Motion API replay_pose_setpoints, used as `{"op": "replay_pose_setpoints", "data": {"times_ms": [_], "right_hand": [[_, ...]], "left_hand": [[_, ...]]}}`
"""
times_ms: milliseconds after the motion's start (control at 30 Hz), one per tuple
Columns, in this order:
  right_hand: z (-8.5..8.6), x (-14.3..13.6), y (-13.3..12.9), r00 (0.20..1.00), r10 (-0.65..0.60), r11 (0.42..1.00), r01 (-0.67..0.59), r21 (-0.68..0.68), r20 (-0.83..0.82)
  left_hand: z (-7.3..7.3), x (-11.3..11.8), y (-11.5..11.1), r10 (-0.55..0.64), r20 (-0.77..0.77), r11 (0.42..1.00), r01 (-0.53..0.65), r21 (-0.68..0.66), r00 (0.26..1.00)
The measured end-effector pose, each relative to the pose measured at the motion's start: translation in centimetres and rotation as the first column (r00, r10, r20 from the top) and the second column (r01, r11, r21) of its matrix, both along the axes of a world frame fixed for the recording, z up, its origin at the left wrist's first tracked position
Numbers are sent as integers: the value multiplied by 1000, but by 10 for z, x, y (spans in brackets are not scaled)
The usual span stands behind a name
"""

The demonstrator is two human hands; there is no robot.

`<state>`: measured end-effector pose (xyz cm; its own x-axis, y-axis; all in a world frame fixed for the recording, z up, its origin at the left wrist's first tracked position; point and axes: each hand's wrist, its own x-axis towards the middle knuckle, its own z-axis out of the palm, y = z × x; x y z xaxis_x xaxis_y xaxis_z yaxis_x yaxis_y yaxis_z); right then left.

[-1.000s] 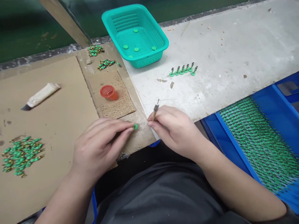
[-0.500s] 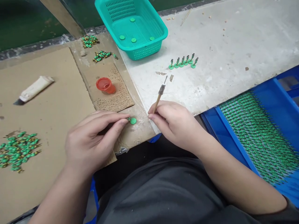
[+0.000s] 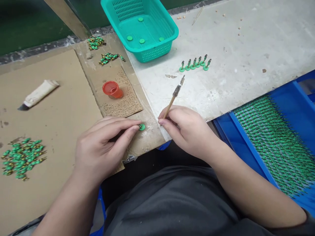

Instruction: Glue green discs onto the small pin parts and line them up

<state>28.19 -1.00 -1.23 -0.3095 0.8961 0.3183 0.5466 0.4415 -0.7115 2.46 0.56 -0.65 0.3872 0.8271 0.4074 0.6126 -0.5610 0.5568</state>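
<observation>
Between thumb and forefinger, my left hand [image 3: 105, 142] pinches a tiny figurine, mostly hidden by the fingertips, at a round green base [image 3: 142, 127] over the cardboard edge. My right hand [image 3: 188, 132] is closed around a slim tool [image 3: 169, 106] with a wooden handle, a dark wrapped collar and a thin dark tip pointing up and away. A small gap separates the two hands. Beyond them, several small figurines [image 3: 194, 63] stand upright on green round bases on the pale tabletop. A red cup [image 3: 115, 90] with reddish liquid sits past my left hand.
A teal basket [image 3: 154, 57] with several green discs stands at the back. Piles of green-and-yellow figurines [image 3: 23, 159] lie on cardboard, near a white tube [image 3: 40, 93] with a black cap. At the right, a blue crate [image 3: 253, 152] holds many green figurines.
My left hand and the green base shift slightly right, and the base now shows a little turned. The tool in my right hand leans further right. The whole view shifts slightly.
</observation>
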Motion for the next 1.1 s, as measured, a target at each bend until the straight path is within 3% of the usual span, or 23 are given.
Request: {"op": "replay_pose_setpoints", "data": {"times_ms": [400,1100], "right_hand": [[13,3,3,997,56,996,-52,-77,61],[10,1,2,997,4,1000,-3,-21,79]], "left_hand": [[-1,0,-1,22,11,1000,-22,-10,1000],[2,2,-2,20,14,1000,-19,-22,1000]]}}
